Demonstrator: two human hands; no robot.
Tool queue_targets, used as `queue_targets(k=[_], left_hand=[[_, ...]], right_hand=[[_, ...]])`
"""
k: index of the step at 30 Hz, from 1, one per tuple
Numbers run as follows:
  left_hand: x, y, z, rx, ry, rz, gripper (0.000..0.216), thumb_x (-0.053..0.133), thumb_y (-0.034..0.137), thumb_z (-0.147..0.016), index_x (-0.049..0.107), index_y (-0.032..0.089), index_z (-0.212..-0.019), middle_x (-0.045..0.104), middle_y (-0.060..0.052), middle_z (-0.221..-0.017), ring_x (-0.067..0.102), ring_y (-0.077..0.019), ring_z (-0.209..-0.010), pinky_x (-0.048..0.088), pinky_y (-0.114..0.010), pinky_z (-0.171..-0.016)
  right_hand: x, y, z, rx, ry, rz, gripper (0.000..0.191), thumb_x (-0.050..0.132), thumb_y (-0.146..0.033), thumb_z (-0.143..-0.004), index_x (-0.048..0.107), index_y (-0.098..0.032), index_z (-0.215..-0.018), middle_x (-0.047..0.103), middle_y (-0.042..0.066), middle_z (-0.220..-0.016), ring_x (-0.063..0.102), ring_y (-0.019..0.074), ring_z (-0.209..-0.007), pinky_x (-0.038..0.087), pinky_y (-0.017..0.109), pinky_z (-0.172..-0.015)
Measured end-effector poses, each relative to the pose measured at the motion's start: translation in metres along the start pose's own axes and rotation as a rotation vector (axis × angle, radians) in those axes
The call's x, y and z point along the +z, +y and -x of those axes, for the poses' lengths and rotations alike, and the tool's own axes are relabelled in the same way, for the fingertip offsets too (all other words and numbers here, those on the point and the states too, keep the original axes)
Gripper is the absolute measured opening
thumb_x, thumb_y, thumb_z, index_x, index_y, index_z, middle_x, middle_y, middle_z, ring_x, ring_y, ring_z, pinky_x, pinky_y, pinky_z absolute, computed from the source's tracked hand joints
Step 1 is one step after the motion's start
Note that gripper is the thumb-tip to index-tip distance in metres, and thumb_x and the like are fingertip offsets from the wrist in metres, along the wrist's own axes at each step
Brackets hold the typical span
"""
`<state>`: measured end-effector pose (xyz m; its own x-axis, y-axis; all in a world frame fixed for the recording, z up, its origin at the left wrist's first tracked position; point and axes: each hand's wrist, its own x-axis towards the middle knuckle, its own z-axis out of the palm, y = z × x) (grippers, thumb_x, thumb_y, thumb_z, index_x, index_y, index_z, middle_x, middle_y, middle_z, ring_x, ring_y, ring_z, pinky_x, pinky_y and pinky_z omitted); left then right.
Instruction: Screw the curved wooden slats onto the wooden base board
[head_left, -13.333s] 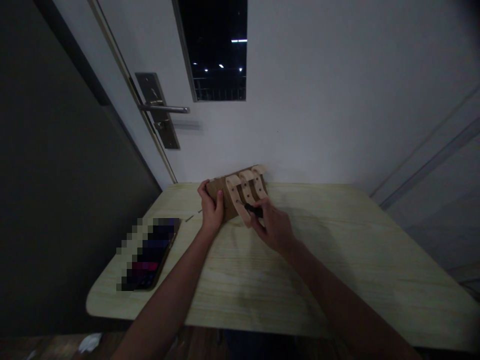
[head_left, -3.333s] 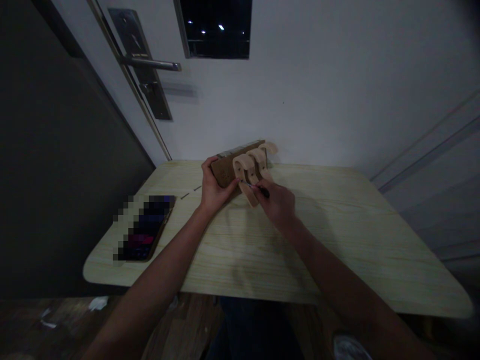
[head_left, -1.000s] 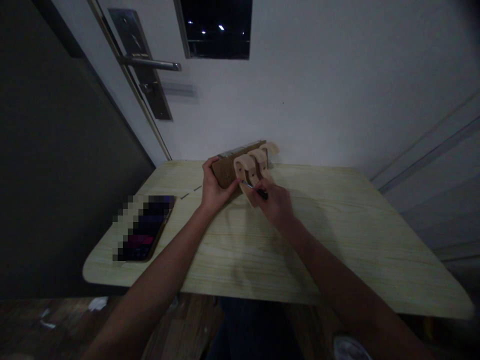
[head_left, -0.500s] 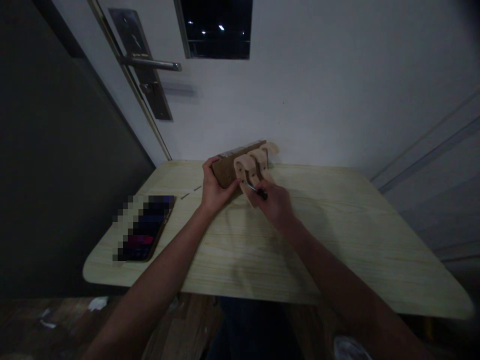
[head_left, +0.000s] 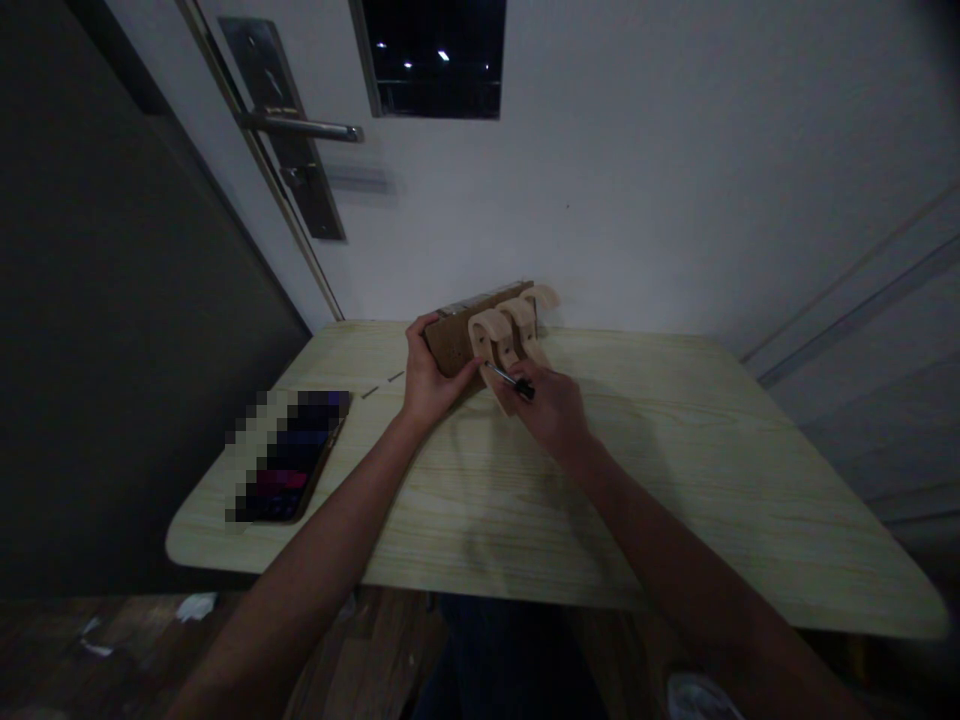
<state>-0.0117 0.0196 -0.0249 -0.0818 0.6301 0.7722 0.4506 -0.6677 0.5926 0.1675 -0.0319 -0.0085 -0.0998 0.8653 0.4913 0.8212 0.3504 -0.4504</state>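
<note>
A brown cardboard box [head_left: 452,343] is tilted up on the table near the wall. My left hand [head_left: 433,378] grips its left end, with the thumb reaching along the lower front. Several pale, curved wooden hooks [head_left: 489,327] stand out in a row from the front of the box, with small dark holes in them. My right hand [head_left: 553,405] is closed round a screwdriver [head_left: 523,387] with a dark handle. The metal shaft points up and left, its tip at the nearest hook beside my left thumb. Whether a screw is under the tip is too small to tell.
A phone [head_left: 300,455] lies on the left of the pale wooden table [head_left: 720,480]. Two small thin metal pieces [head_left: 370,392] rest between it and my left hand. Behind the table rises a white door [head_left: 645,180] with a lever handle [head_left: 304,127] and a small dark window.
</note>
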Motion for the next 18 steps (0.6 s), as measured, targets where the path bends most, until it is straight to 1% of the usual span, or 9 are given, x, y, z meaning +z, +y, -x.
queue_targets(k=[2, 5, 12, 15, 18], left_hand=[[0.0001, 0.0001, 0.0003, -0.007, 0.003, 0.012, 0.082, 0.082, 0.046, -0.06, 0.033, 0.025, -0.123, 0.046, -0.008, -0.12, 0.052, -0.0237, -0.111, 0.045, -0.043, -0.098], [0.0002, -0.0009, 0.0007, 0.0, 0.0, 0.011, 0.082, 0.082, 0.045, -0.06, 0.033, 0.026, -0.123, 0.046, -0.008, -0.12, 0.051, -0.0238, -0.111, 0.045, -0.044, -0.098], [0.0008, -0.003, 0.0011, 0.008, 0.005, -0.005, 0.081, 0.081, 0.043, -0.061, 0.032, 0.026, -0.124, 0.045, -0.008, -0.121, 0.051, -0.0248, -0.113, 0.044, -0.045, -0.1], [0.0008, -0.0027, 0.0009, 0.007, 0.008, 0.002, 0.081, 0.082, 0.042, -0.06, 0.033, 0.027, -0.123, 0.045, -0.008, -0.121, 0.051, -0.025, -0.113, 0.044, -0.046, -0.099], [0.0009, -0.0026, 0.0007, 0.005, 0.009, 0.01, 0.081, 0.082, 0.042, -0.06, 0.033, 0.027, -0.123, 0.046, -0.008, -0.12, 0.052, -0.0246, -0.112, 0.045, -0.046, -0.098]], right_hand=[[-0.0001, 0.0001, 0.0003, 0.0, 0.008, -0.015, 0.021, 0.057, -0.039, -0.086, 0.064, -0.02, -0.089, 0.069, 0.003, -0.074, 0.061, 0.0143, -0.064, 0.036, 0.023, -0.056], [-0.0011, -0.0003, 0.0006, -0.009, -0.002, -0.008, 0.022, 0.055, -0.039, -0.087, 0.064, -0.019, -0.084, 0.068, 0.003, -0.071, 0.06, 0.0143, -0.062, 0.035, 0.024, -0.056], [-0.004, -0.0034, 0.0004, 0.017, -0.046, 0.105, 0.026, 0.05, -0.037, -0.091, 0.066, -0.019, -0.082, 0.068, 0.004, -0.067, 0.057, 0.0135, -0.056, 0.028, 0.025, -0.052], [-0.0023, -0.0028, 0.0003, 0.007, -0.028, 0.082, 0.027, 0.05, -0.039, -0.09, 0.066, -0.019, -0.081, 0.068, 0.004, -0.067, 0.057, 0.0136, -0.057, 0.031, 0.025, -0.053], [0.0001, -0.0015, 0.0002, 0.008, -0.007, 0.029, 0.022, 0.057, -0.04, -0.086, 0.064, -0.019, -0.085, 0.068, 0.003, -0.069, 0.06, 0.0145, -0.06, 0.035, 0.025, -0.055]])
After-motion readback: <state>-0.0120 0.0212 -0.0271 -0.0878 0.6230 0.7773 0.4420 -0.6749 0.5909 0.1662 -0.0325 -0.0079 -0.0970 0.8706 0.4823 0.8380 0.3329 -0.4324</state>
